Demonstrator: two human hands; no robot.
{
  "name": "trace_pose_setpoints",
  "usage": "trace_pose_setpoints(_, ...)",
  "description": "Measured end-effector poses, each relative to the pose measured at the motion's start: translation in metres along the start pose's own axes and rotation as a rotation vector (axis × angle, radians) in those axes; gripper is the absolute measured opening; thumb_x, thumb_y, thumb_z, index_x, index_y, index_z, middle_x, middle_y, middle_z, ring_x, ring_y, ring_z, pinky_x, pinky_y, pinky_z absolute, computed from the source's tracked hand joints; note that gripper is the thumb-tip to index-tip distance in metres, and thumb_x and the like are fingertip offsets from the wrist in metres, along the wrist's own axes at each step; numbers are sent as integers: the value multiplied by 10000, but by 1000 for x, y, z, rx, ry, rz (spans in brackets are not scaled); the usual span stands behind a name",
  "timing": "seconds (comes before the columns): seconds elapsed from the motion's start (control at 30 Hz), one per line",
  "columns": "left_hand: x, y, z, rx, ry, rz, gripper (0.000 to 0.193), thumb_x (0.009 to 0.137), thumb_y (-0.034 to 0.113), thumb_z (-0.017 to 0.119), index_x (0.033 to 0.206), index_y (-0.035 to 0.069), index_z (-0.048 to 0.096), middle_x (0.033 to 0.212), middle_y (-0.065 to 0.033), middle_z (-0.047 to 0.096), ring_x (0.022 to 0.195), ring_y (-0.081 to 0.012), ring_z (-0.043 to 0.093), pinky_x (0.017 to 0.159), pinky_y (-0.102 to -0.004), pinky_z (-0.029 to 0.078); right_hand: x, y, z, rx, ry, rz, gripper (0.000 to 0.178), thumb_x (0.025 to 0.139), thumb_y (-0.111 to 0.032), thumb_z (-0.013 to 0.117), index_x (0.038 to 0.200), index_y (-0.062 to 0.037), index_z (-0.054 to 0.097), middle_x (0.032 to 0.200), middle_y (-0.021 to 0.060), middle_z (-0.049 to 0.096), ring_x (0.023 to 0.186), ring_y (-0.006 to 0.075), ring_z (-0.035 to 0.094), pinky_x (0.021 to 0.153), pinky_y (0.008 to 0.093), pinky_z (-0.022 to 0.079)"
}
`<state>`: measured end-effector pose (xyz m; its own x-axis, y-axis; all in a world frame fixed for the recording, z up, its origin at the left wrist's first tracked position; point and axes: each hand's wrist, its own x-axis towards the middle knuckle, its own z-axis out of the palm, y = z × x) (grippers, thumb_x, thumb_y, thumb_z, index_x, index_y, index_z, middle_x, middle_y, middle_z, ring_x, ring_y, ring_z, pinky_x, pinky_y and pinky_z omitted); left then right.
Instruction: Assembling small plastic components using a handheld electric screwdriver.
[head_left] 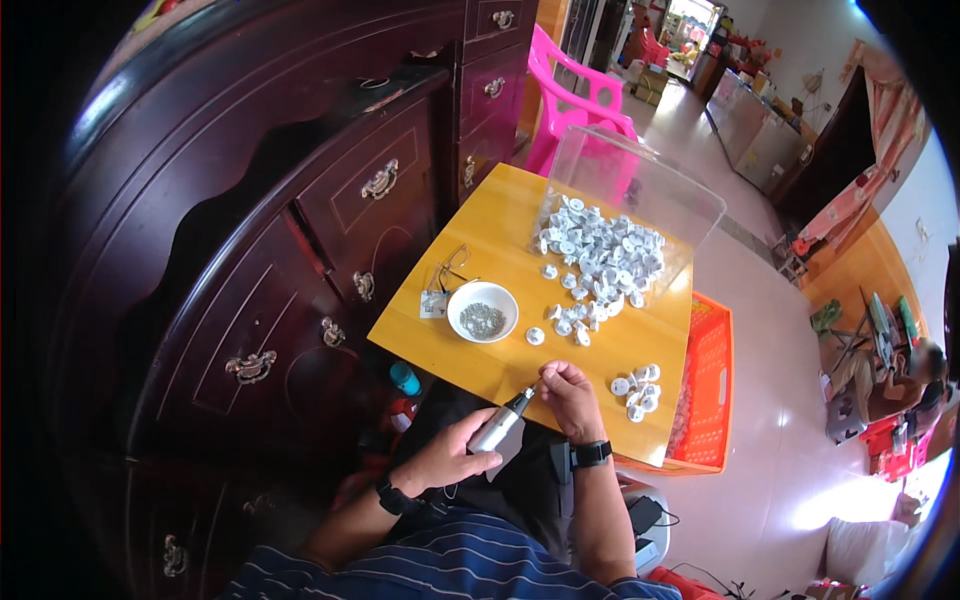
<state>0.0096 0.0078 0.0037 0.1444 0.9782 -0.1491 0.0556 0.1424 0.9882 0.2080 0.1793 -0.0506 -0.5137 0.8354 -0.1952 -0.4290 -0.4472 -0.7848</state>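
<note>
Far left, the dark wooden cabinet (pixel 240 290) fills the whole flank, metal pulls on its doors and drawers, and down at its foot there's a turquoise container (pixel 404 378). Across to the yellow wooden counter (pixel 490 230), where a small pale packet (pixel 433 304) lies near the left edge, and here comes the left hand (pixel 450 455), low and in front of that edge, fingers wrapped firmly round a silver, black-nosed handheld tool (pixel 494 432), its tip angled up and to the right. Just beyond the packet, a pair of glasses (pixel 455 262); beside it, the white bowl (pixel 498 296), with a layer of small metal pieces (pixel 482 320) in the bottom. One white piece (pixel 535 336) stands alone to the bowl's right. Next the right hand (pixel 573 402), over the near edge, thumb and fingertips drawn together right by the tool's tip; whether something small is pinched in there, I can't tell. Behind the counter, a bright pink chair (pixel 570 100). On the far right part of the wood, a big heap of white pieces (pixel 605 250) sprawls at the clear plastic bin (pixel 660 165), loose ones trailing toward the hands, while a smaller cluster (pixel 638 390) sits near the right edge. Below that edge, an orange crate (pixel 713 400), and way out right, another person (pixel 905 385).
</note>
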Motion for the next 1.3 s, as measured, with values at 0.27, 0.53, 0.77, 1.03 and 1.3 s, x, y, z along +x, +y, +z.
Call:
trace_pose_setpoints(0.27, 0, 9, 4, -19, -2, 11, 642, 918, 114, 740, 1484, 8, 454, 1062, -75, 641, 824, -111, 644, 765, -294, 555, 1, -8, 4, 20, -5, 15, 89, 987, -43, 669, 1074, -45, 689, 952, 29, 674, 728, 112, 594, 684, 243, 484)
trace_pose_setpoints(0.53, 1, 2, 1, 0, -10, 59, 636, 950, 86, 679, 1524, 39, 411, 955, -7, 603, 723, -63, 582, 638, -232, 509, 3, -7, 3, -1, -11, 38, 114, 975, -17, 671, 1083, -47, 690, 930, 42, 682, 753, 135, 630, 689, 247, 514)
trace_pose_setpoints(0.77, -1, -1, -4, 9, 20, 66, 634, 929, 89, 694, 1506, 40, 437, 1003, -30, 627, 759, -72, 607, 661, -241, 520, 4, -4, 9, 33, -2, 67, 106, 978, -22, 667, 1081, -40, 686, 929, 44, 684, 801, 151, 667, 745, 266, 565)
trace_pose_setpoints(1.03, -1, -3, -8, 142, 86, 150, 646, 898, 93, 724, 1484, 8, 465, 1182, -76, 643, 1064, -157, 638, 961, -329, 515, 9, -8, 11, -92, -39, 96, 142, 988, -73, 685, 1128, -53, 694, 966, 44, 706, 843, 145, 696, 751, 260, 580)
trace_pose_setpoints(1.3, -1, -15, -18, 141, 170, 191, 658, 884, 164, 757, 1463, 21, 480, 1110, -156, 692, 1006, -190, 688, 891, -340, 544, 32, -17, 32, -827, 157, -335, 266, 923, -119, 748, 1169, -48, 680, 1041, 96, 713, 865, 182, 716, 766, 317, 572)
